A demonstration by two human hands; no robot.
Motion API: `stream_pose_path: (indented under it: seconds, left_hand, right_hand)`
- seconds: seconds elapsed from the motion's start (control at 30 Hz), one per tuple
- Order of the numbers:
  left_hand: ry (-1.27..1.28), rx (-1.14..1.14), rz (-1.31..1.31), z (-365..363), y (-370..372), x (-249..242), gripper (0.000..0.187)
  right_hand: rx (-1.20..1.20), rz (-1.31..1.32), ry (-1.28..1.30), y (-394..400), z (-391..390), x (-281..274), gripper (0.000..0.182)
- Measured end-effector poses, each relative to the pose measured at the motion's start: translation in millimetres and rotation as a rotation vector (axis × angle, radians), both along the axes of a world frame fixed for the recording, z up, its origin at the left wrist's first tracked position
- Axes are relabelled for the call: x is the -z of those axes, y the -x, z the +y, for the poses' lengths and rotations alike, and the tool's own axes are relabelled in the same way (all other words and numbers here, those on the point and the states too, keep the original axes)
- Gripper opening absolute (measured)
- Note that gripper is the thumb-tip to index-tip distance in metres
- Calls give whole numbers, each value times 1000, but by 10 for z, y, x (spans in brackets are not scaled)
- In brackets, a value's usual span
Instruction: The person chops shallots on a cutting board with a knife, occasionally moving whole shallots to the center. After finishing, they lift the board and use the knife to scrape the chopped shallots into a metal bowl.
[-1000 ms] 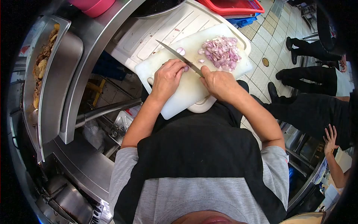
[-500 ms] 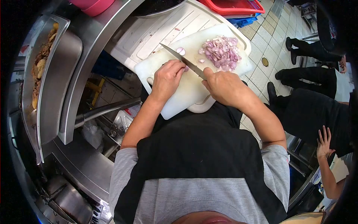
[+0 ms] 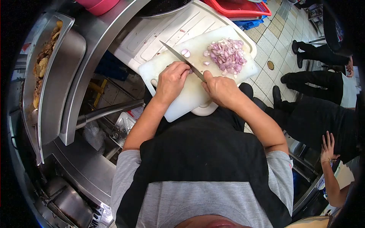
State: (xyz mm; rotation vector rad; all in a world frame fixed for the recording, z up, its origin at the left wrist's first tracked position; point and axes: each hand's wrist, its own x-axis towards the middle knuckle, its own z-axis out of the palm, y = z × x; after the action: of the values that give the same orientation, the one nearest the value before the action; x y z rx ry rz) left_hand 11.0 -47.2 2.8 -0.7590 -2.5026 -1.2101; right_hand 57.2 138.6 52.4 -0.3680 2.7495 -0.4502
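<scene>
My right hand (image 3: 219, 88) is closed round the handle of a kitchen knife (image 3: 178, 55), whose blade points up and left over the white cutting board (image 3: 178, 104). Against the blade's near side, my left hand (image 3: 172, 81) pinches a small shallot (image 3: 191, 71), mostly hidden by the fingers. Just beyond the blade lies a cut shallot slice (image 3: 185, 53). A smaller piece (image 3: 206, 64) rests to the right of the knife. On the board's far right is a heap of sliced shallots (image 3: 227, 56).
The board lies on a cream plastic lid (image 3: 133, 45). A red basket (image 3: 237, 9) and a dark pan (image 3: 163, 7) stand behind. At left, a steel tray (image 3: 62, 76) holds food beside a metal counter edge. Other people (image 3: 315, 117) stand on the tiled floor at right.
My right hand has shifted slightly left with the knife, bringing its handle closer to my left hand. My left hand still pinches the shallot in about the same place.
</scene>
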Motion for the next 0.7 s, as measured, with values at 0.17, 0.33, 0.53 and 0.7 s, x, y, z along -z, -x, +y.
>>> stream_pose_path:
  seconds: [0.17, 0.33, 0.53, 0.7]
  left_hand:
    - [28, 17, 12, 16, 9, -38, 12]
    - [195, -61, -43, 0, 26, -77, 13]
    - [102, -72, -207, 16, -18, -134, 11]
    - [65, 89, 11, -73, -5, -112, 14]
  right_hand:
    - [24, 8, 120, 103, 166, 171, 27]
    - [-10, 32, 66, 65, 249, 70, 27]
    - [-49, 209, 68, -56, 196, 160, 25]
    - [-41, 172, 51, -13, 179, 136, 24]
